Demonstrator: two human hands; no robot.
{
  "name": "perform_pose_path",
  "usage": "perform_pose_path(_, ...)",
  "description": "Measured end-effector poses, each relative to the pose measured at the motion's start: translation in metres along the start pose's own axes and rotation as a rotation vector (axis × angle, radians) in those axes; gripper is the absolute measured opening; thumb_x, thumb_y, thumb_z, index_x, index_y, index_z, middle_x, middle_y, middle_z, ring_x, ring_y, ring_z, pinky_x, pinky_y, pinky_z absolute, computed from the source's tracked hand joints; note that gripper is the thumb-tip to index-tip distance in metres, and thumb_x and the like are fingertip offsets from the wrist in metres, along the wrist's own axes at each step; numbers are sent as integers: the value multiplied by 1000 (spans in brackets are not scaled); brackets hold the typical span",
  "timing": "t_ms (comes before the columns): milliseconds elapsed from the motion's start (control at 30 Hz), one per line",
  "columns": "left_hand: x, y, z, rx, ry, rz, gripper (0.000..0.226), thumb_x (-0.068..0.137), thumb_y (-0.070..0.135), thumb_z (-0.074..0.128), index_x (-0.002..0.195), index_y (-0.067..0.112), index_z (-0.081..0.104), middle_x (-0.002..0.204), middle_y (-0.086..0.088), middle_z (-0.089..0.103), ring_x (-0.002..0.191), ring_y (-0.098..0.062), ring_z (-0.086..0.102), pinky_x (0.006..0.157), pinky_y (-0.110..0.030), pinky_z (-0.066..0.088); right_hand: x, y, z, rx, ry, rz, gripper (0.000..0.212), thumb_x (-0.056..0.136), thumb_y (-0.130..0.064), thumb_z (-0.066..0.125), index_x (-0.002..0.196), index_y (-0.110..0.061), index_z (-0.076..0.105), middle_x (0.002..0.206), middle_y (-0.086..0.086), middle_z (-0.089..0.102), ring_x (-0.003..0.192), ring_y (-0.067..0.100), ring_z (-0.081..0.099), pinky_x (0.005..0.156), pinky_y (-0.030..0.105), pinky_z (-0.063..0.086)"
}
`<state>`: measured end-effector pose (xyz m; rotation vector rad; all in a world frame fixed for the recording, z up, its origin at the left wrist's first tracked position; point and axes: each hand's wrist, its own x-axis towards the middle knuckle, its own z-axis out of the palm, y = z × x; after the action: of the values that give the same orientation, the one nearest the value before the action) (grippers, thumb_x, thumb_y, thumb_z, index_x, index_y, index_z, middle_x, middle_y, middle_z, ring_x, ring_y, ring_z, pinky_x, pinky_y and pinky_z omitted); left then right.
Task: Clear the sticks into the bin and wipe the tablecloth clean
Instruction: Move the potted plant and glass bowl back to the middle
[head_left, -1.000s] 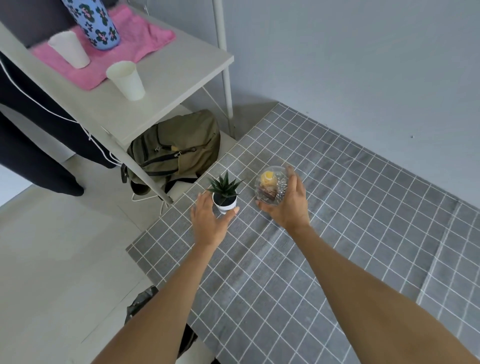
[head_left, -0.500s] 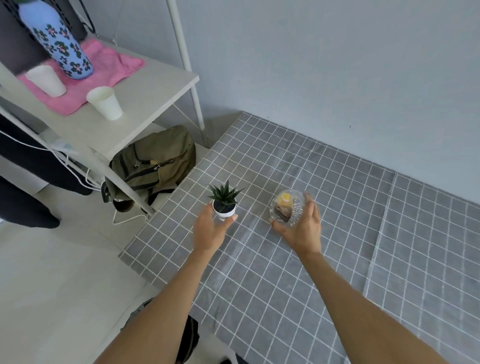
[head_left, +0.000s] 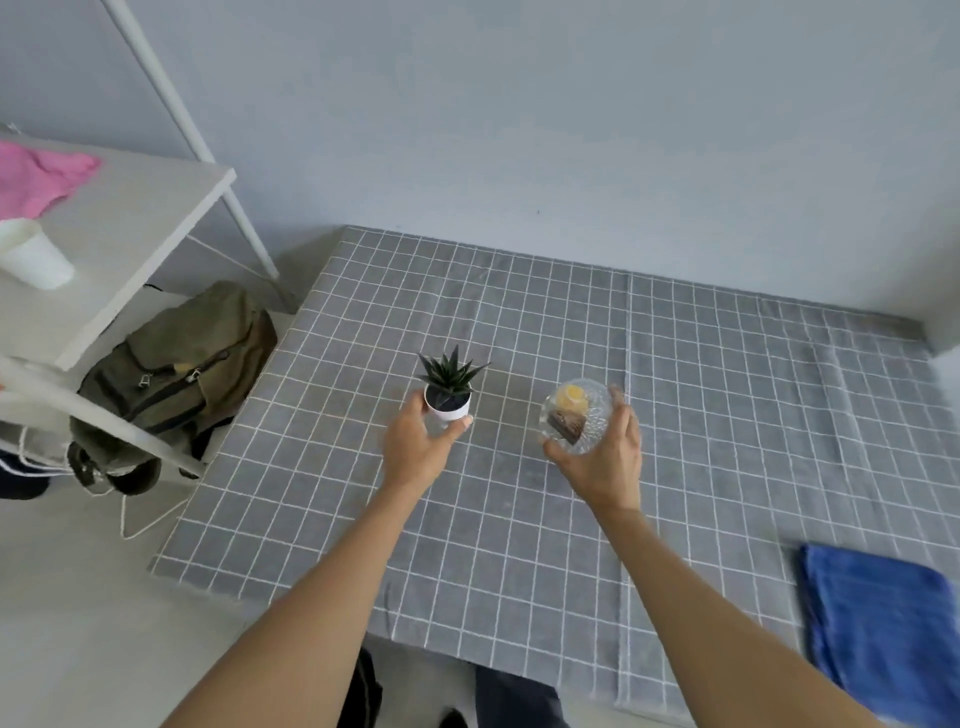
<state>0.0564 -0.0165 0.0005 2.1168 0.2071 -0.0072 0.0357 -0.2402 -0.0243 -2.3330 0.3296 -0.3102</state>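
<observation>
A grey checked tablecloth (head_left: 519, 519) covers the table in front of me. My left hand (head_left: 418, 447) grips a small white pot holding a spiky green plant (head_left: 449, 382), near the table's middle. My right hand (head_left: 602, 462) holds a clear glass bowl (head_left: 576, 415) with a yellow and a brown piece of food inside, to the right of the plant. A folded blue cloth (head_left: 878, 623) lies on the tablecloth at the front right. No sticks and no bin show in this view.
A white shelf unit (head_left: 140, 228) stands at the left with a pink cloth (head_left: 36, 176) and a white paper cup (head_left: 34, 254) on it. An olive backpack (head_left: 176, 374) sits on the floor beneath it. A grey wall runs behind the table.
The view has swung right, and the blue cloth has come into sight. Both hands keep hold of the plant pot and the glass bowl, now spread a little further apart.
</observation>
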Motion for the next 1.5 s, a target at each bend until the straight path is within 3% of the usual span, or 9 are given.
perform_pose_path(500,45,41,103,64,-188,88,44,75,35,78,111,18,59,107,2,66,96,-15,58,77,-26,38,47,59,-40,-33,127,145,105,60,-40,84,142,-15,23,136,13,39,127,33,36,103,51,37)
perform_pose_path(733,69,51,134,76,-174,139,42,73,34,80,107,19,61,103,3,68,98,-19,60,85,-39,48,84,70,-38,-24,117,132,106,62,-43,82,144,-16,19,141,13,35,133,33,30,108,52,31)
perform_pose_path(967,105,63,150,88,-171,145,44,74,33,79,110,17,59,104,1,66,100,-22,59,87,-42,48,119,75,-32,-17,128,114,105,63,-44,82,143,-14,21,139,14,36,131,33,31,108,51,31)
perform_pose_path(1200,137,75,164,121,-146,170,46,74,34,79,111,16,61,109,0,66,99,-17,56,88,-35,44,154,81,-19,-9,135,126,104,62,-44,82,141,-16,20,140,16,36,132,35,32,106,53,33)
perform_pose_path(1333,142,68,172,244,-142,205,49,71,40,79,112,18,62,111,-1,66,106,-23,55,92,-39,41,158,89,-13,-17,123,130,105,60,-47,82,140,-18,20,139,15,37,130,34,34,106,54,34)
perform_pose_path(1500,143,68,176,222,-135,207,48,71,40,79,110,17,64,109,-2,65,106,-24,53,91,-41,42,156,94,-10,-3,117,130,106,60,-49,82,141,-20,19,141,13,35,132,34,32,106,53,34)
